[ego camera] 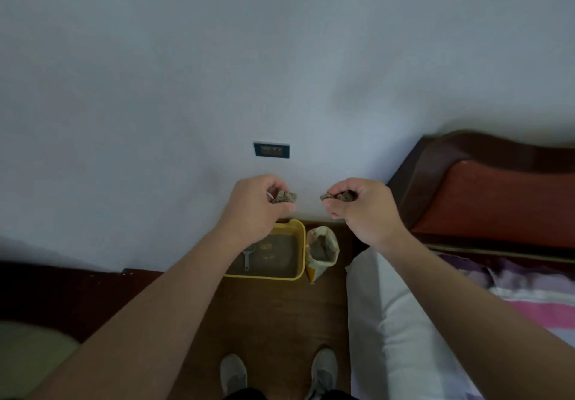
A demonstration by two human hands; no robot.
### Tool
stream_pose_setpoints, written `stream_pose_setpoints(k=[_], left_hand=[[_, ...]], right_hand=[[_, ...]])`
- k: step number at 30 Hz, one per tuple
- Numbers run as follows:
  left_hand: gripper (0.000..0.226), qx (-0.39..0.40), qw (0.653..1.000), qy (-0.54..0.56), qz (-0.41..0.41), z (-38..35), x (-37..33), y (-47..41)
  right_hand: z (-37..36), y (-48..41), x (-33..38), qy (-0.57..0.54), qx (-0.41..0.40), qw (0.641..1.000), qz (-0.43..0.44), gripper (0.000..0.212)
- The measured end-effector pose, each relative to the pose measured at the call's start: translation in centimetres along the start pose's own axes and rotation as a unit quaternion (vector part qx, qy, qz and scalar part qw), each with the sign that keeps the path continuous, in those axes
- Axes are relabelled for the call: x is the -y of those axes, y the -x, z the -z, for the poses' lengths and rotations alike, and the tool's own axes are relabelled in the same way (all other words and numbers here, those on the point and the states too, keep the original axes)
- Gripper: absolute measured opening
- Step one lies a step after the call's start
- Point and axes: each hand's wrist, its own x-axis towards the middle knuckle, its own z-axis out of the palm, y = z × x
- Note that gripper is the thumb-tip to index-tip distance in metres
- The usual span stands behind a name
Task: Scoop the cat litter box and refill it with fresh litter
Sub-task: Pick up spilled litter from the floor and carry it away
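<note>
Litter clump [285,197] between left fingers [288,208], second clump [326,196] between right fingers [329,203]

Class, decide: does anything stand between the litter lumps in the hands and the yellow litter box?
Nothing visible does. The left hand and right hand hold lumps in open air above the litter box; only a scoop lies inside it.

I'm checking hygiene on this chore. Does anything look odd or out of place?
Yes. The left hand and right hand each pinch a grey clump, bare, while the scoop lies in the yellow litter box below. No spill shows on the floor.
</note>
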Motion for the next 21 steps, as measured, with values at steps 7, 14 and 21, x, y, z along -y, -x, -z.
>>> stream_pose_setpoints(k=[7, 14, 21], left_hand=[[0.019, -0.001, 0.999, -0.009, -0.031, 3.5, -3.9, 2.6], [0.019, 0.036, 0.996, 0.003, -0.086, 4.3, -5.1, 3.7], [0.020, 0.106, 0.986, 0.027, -0.126, 3.1, -5.6, 4.2]], right_hand=[[1.3, 3.4, 4.0, 0.031, -0.036, 0.999, 0.027, 0.015], [1.2, 6.9, 6.0, 0.026, -0.097, 0.995, 0.017, 0.010], [1.6, 10.8, 6.1, 0.042, -0.184, 0.982, -0.012, 0.011]])
